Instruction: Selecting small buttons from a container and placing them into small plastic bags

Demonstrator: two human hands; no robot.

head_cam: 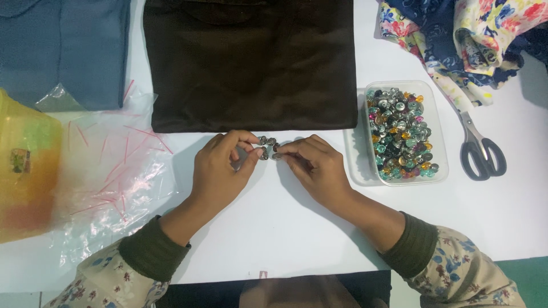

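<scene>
Both hands are working close together over the white surface, just below the lower edge of the folded dark brown cloth. The left hand is curling its fingers inward and pinching a small cluster of metallic buttons between thumb and fingertips; the right hand is meeting it from the 3 o'clock side, its thumb and forefinger pressing on the same cluster. The buttons are sitting right between the two sets of fingertips, touching both, at 12 o'clock from the wrists; whether they are resting on the surface or lifted off it cannot be told. At 3 o'clock from the right hand, a clear plastic tub is holding a heap of glittering coloured buttons, and grey-handled scissors are lying just beyond it. Floral fabric is bunching at 1 o'clock. At 9 o'clock from the left hand, clear plastic bags with red strips are lying spread beside a yellow bag, with blue cloth at 11 o'clock.
</scene>
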